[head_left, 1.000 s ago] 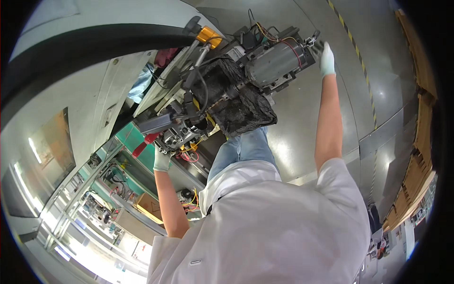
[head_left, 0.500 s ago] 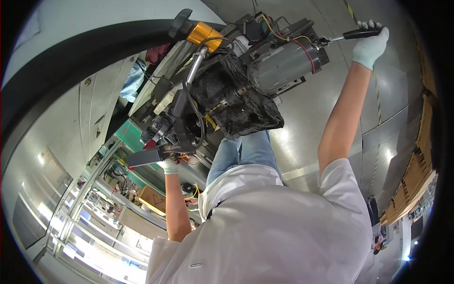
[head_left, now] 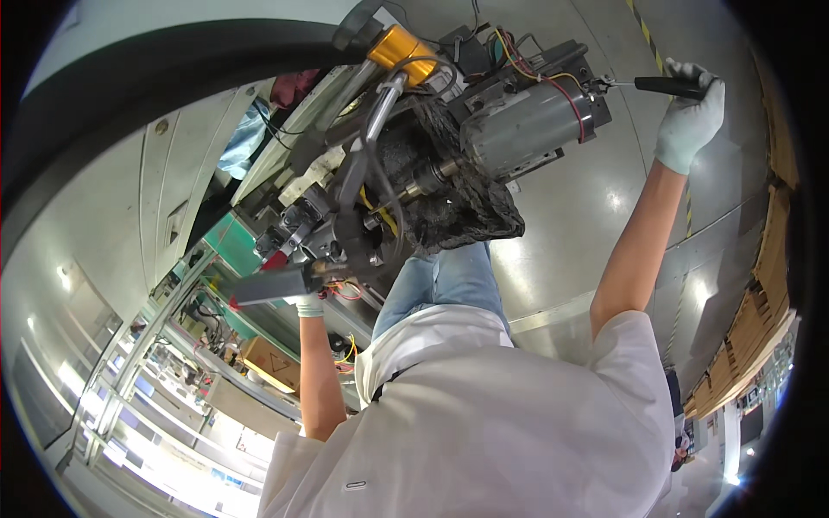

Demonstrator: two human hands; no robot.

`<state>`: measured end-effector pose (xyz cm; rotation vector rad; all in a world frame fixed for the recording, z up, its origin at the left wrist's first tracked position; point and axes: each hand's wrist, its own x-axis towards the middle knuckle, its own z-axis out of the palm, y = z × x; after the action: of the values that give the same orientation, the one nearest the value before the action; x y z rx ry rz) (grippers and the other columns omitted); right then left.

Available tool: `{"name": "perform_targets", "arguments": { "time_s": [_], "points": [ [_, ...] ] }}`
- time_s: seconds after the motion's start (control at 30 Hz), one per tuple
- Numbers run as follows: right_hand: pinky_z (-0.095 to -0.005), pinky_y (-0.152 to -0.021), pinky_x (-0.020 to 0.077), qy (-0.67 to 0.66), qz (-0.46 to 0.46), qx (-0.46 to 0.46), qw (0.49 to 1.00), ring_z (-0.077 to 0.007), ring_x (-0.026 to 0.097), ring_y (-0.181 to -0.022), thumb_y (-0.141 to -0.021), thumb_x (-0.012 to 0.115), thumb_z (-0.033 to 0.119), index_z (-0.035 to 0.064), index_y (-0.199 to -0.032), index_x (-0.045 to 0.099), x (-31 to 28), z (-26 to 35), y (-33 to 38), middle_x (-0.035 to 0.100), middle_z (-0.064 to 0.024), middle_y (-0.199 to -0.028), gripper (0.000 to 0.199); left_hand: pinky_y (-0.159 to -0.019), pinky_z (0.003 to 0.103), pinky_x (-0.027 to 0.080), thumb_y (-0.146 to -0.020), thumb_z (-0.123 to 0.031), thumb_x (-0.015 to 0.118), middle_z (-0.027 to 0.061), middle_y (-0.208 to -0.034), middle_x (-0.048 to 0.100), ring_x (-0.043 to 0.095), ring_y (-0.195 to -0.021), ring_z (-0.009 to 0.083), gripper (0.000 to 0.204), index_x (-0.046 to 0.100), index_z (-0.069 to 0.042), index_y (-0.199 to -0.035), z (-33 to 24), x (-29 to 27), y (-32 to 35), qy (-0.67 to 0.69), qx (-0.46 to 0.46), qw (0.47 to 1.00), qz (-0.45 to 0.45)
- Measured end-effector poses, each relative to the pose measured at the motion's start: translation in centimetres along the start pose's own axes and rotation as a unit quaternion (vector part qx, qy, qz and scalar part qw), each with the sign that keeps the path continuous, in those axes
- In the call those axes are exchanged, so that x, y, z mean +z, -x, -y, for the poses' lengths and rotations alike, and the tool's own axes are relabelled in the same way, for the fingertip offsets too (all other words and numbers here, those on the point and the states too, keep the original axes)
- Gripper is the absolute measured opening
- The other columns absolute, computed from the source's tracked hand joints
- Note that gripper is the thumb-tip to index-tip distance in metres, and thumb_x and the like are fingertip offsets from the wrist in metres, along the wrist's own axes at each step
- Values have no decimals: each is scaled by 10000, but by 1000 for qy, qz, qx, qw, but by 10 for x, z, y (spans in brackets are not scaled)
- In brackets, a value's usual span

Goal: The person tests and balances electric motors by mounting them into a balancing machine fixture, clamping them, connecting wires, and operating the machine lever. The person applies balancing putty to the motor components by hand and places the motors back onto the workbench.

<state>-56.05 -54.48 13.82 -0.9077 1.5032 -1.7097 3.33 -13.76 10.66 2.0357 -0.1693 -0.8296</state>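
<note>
My right hand [head_left: 692, 121], in a pale glove, grips a long black handle [head_left: 667, 86] at the far right. A thin metal shaft runs from this handle to the end of a grey cylindrical motor [head_left: 522, 129]. My gloved left hand [head_left: 308, 305] is under the near left part of a machine head [head_left: 302, 233]; its fingers are hidden behind a flat dark grey piece [head_left: 269, 286]. Dirty black sheeting [head_left: 466, 211] hangs around a metal shaft coupling [head_left: 429, 180] between the machine head and the motor.
A gold-coloured clamp [head_left: 401, 53] with a black knob stands above the machine on a metal rod. Thin wires and cables loop over the motor and frame. A cardboard box [head_left: 269, 361] sits on shelving at lower left. Brown stacked boards [head_left: 747, 337] line the right side.
The black handle has turned slightly at the motor's end, and my right hand has moved a little down and right with it. My left hand stays about where it was.
</note>
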Motion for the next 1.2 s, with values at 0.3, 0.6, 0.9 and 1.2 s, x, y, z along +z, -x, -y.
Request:
{"name": "perform_targets", "arguments": {
  "time_s": [0.3, 0.6, 0.9, 1.2],
  "points": [
    [-394, -821, 527, -56, -79, 102, 990, -228, 576, -774, -1050, 425, 253, 1, -940, 524, -32, -55, -53, 570, -111, -858, 293, -1028, 379, 463, -1037, -354, 419, 82, -1363, 513, 545, -1218, 217, 488, 407, -75, -1437, 9, 2, -12, 62, 106, 989, 80],
    [-384, -784, 540, -34, -83, 57, 994, -214, 579, -756, -1023, 416, 197, -2, -875, 515, -9, -33, -33, 557, -100, -826, 267, -1033, 403, 466, -1051, -276, 386, 87, -1343, 537, 565, -1195, 239, 430, 410, -67, -1426, -46, 22, 10, 102, 13, 983, 154],
    [-383, -841, 544, 56, -51, 0, 997, -254, 647, -825, -1046, 399, 196, -46, -865, 526, -8, -6, -6, 604, -129, -871, 328, -973, 408, 513, -1058, -333, 400, 90, -1284, 581, 592, -1150, 235, 405, 460, -79, -1368, -47, 24, 14, 128, -18, 978, 162],
    [-462, -1064, 437, 48, 110, 56, 991, -322, 575, -1168, -1056, 396, 265, -23, -1175, 534, -11, 10, 2, 585, -190, -1190, 341, -1039, 344, 433, -1060, -241, 362, 82, -1358, 523, 511, -1244, 202, 403, 434, -51, -1409, -30, 10, -7, 23, 65, 983, 172]
  ]
}}
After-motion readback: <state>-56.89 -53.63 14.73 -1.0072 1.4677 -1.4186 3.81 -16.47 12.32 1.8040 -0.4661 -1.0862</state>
